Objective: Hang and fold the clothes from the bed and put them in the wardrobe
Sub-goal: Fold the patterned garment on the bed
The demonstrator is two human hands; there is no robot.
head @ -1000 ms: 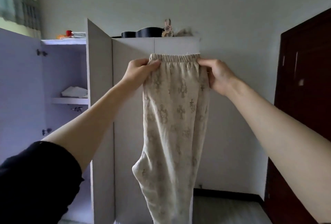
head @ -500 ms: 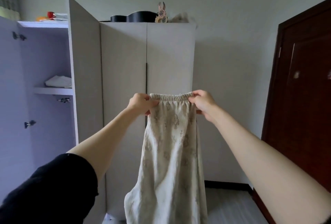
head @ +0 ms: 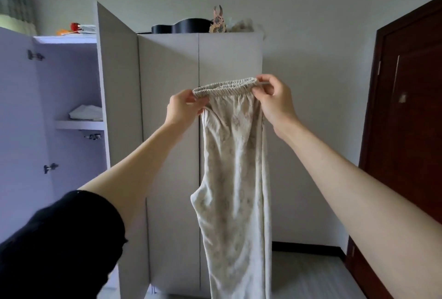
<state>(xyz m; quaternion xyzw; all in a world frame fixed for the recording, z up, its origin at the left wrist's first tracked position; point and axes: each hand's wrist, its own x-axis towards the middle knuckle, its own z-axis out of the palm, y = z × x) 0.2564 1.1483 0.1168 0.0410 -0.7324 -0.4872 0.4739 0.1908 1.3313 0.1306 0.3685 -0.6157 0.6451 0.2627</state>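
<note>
Here the person holds a pair of cream, faintly patterned cotton trousers point(head: 235, 179) up in the air in front of the pale grey wardrobe point(head: 167, 107). The left hand point(head: 183, 110) pinches the left end of the gathered elastic waistband point(head: 224, 86), fingers curled over the cloth, and the right hand point(head: 275, 100) pinches the right end the same way. The legs hang straight down, one lying on the other, their hems out of view below.

To fold well, the person would likely keep both pinches firm at the waistband corners so the band stays taut and level; it sits a little higher on the right. The two legs look roughly aligned, though a bulge shows at the left edge around mid-length, so a light shake should settle the seams before the fold. With no flat surface in sight, folding in the air calls for bringing the waistband down toward the hems in even halves.

The wardrobe's left door point(head: 114, 107) stands open, and a white folded garment point(head: 86, 112) lies on the inner shelf point(head: 80, 124), probably the place for the finished fold.
</note>
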